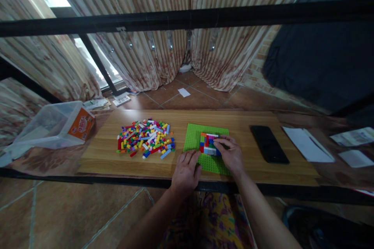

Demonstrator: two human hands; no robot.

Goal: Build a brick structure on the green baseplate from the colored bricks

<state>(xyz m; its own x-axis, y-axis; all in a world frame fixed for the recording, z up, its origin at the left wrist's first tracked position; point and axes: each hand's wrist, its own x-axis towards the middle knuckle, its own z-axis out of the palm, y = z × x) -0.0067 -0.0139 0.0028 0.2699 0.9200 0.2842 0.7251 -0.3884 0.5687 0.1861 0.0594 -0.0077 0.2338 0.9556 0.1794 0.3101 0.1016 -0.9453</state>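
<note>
A green studded baseplate (214, 165) lies on the wooden board in front of me. On it stands a low block of toy building bricks (209, 144) in red, white, blue, green and other colours. My left hand (187, 171) rests at the plate's left edge, fingertips by the block's lower left corner, fingers extended and holding nothing I can see. My right hand (233, 156) reaches over the block's right side. Its thumb and index finger come together on the bricks; whatever is between them is too small to make out.
Left of the plate spreads a pile of loose bricks (150, 138). A black phone (269, 144) lies to the right, with white paper (308, 146) beyond it. A clear plastic bin (49, 124) with an orange label lies at far left. A dark bar (187, 18) crosses behind the board.
</note>
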